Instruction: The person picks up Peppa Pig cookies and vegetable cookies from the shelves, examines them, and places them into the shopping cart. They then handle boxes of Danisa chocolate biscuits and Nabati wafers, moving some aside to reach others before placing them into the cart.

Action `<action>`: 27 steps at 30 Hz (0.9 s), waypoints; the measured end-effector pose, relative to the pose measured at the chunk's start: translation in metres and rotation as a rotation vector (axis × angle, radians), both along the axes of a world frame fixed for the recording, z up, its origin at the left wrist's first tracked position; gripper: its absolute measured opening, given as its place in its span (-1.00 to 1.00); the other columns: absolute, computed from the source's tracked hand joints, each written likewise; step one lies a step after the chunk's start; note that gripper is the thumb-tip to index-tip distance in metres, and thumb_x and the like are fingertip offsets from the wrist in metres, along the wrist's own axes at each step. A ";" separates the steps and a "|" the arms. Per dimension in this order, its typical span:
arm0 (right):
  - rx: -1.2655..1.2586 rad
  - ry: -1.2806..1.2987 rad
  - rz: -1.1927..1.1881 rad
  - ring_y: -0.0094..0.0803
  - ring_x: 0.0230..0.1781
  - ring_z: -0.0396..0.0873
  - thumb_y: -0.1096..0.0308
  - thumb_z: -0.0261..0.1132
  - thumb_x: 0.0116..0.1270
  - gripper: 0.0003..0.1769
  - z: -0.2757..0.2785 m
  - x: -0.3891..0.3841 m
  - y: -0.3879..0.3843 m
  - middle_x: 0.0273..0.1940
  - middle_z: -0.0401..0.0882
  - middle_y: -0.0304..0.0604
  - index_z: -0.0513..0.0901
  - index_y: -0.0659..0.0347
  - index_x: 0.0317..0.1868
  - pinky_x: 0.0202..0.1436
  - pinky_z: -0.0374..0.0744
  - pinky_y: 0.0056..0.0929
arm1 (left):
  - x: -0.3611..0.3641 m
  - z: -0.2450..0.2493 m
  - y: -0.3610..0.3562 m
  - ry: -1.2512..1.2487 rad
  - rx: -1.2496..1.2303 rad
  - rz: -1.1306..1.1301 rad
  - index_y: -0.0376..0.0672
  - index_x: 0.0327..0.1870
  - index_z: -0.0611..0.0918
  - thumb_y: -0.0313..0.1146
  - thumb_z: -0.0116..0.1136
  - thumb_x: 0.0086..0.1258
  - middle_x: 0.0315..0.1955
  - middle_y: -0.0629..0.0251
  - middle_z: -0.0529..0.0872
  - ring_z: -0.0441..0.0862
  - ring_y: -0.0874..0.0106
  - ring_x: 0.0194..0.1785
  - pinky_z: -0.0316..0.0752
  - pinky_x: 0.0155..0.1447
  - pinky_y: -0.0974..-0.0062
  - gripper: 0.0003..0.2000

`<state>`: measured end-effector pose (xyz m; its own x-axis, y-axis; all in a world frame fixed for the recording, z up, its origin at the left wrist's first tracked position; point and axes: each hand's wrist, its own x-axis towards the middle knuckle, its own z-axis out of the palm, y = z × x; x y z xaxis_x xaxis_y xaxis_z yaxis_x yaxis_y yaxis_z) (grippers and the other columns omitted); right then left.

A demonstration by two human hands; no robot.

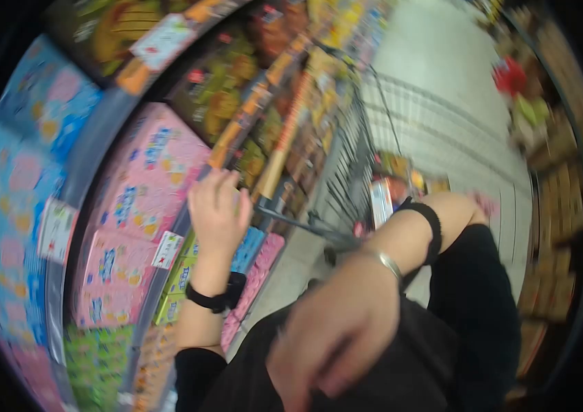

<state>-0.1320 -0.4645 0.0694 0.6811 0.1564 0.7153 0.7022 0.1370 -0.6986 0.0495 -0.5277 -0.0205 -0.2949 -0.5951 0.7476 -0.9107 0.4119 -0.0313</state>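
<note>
Pink boxes (147, 172) beside half-curled left hand (219, 213)

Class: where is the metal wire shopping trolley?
In the head view, the metal wire shopping trolley stands centre, right of the stocked shelves, just beyond the left hand.

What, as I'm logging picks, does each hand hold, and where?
Nothing that shows: the left hand reaches the shelf rail beside pink boxes, the right hand hangs blurred, seemingly empty.

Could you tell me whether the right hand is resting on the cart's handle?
No, the right hand hangs close to the camera in front of dark clothing, clear of the cart.
</note>
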 end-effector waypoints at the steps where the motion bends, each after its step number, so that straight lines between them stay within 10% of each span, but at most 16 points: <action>1: 0.193 0.021 0.122 -0.19 -0.34 0.46 0.34 0.07 0.25 -0.54 -0.007 -0.006 0.024 -0.33 0.44 0.01 0.24 0.48 0.06 -0.35 0.48 -0.33 | -0.019 -0.015 0.011 0.023 0.080 -0.159 -0.15 -0.13 0.52 -0.40 0.18 0.03 -0.18 0.22 0.52 0.47 0.24 -0.09 0.32 0.02 0.24 -0.68; 3: 0.502 0.011 0.356 -0.42 -0.21 0.37 0.17 0.13 0.24 -0.40 -0.017 -0.008 0.048 -0.19 0.37 -0.01 0.14 0.49 0.07 -0.20 0.39 -0.46 | -0.055 -0.048 0.025 0.035 0.246 -0.316 -0.16 -0.17 0.54 -0.43 0.18 0.02 -0.22 0.23 0.52 0.49 0.25 -0.14 0.36 -0.07 0.35 -0.71; 7: 0.919 0.222 0.345 -0.17 -0.51 0.43 0.31 0.09 0.24 -0.42 -0.033 -0.038 0.088 -0.46 0.38 -0.01 0.06 0.51 0.11 -0.52 0.42 -0.35 | -0.097 -0.096 0.033 0.053 0.382 -0.525 -0.17 -0.19 0.53 -0.43 0.18 0.02 -0.25 0.24 0.52 0.49 0.26 -0.18 0.36 -0.10 0.35 -0.73; 15: 0.940 -0.251 0.196 -0.57 -0.24 0.29 0.22 0.01 0.36 -0.60 -0.047 -0.077 0.111 -0.27 0.32 -0.18 0.20 0.44 -0.05 -0.19 0.35 -0.54 | -0.179 -0.136 0.041 -0.022 0.539 -0.676 -0.16 -0.24 0.53 -0.36 0.16 0.06 -0.28 0.26 0.52 0.49 0.27 -0.21 0.35 -0.13 0.35 -0.77; 27: 0.847 0.039 -0.081 -0.51 -0.23 0.33 0.24 0.04 0.30 -0.61 -0.051 -0.297 0.099 -0.25 0.37 -0.09 0.23 0.41 -0.06 -0.15 0.37 -0.52 | -0.292 -0.170 0.061 -0.058 0.790 -0.367 -0.13 -0.34 0.55 -0.29 0.05 0.17 -0.48 0.21 0.53 0.52 0.20 -0.38 0.40 -0.30 0.33 -0.86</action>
<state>-0.4290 -0.3657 0.0186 0.6939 -0.4710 0.5447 0.7098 0.5749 -0.4071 -0.2428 -0.4667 -0.1907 -0.5949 -0.7926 0.1340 -0.7218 0.6000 0.3450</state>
